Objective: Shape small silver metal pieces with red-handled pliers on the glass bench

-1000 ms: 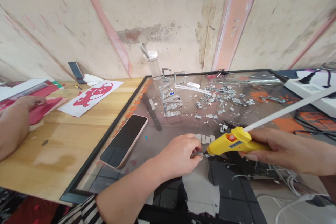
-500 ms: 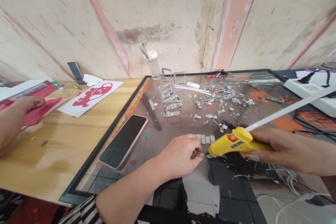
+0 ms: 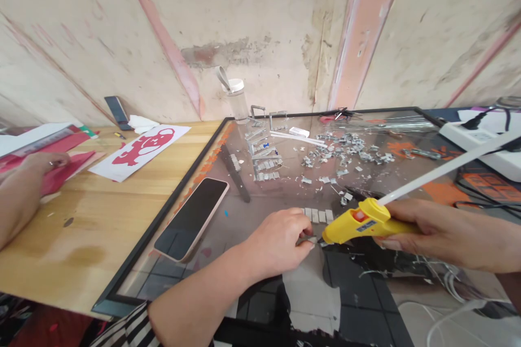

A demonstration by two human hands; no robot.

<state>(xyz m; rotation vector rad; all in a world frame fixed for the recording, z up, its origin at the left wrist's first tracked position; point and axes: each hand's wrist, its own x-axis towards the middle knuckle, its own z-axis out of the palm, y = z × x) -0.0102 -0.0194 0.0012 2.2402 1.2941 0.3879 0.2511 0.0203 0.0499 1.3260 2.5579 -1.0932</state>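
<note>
Just right of the centre of the frame, a yellow glue gun [image 3: 358, 220] points leftward and slightly down, a long white stick [image 3: 443, 171] slanting from its back toward the right edge. The right hand [image 3: 439, 227] is wrapped around its handle; some of those fingers are hidden behind the grip. Close to the dark nozzle is a small grey piece [image 3: 312, 239], pinched between thumb and forefinger of the left hand [image 3: 283, 238], whose other fingers are curled in. Whether nozzle and piece touch, I cannot tell.

Just above them lies a row of small tiles [image 3: 319, 215] on the glass top [image 3: 277, 195]. Left of the left hand, a phone [image 3: 193, 219] lies screen up; a striped sleeve [image 3: 126, 331] enters at the bottom. Above the tiles, grey scraps [image 3: 345, 149] are strewn, with white sticks [image 3: 297, 138] and a small white box [image 3: 299, 132] beside them. A lidded bottle [image 3: 237, 103] stands at upper centre, near the wall [image 3: 260, 21]. A power strip [image 3: 480, 146] sits at the right edge.

On the wooden table [image 3: 134, 211] at left, another person's hand [image 3: 52, 161] rests on red paper [image 3: 73, 171], its exact finger positions unclear. Between it and the bottle lies a white sheet [image 3: 175, 138] with a red figure [image 3: 140, 153].
</note>
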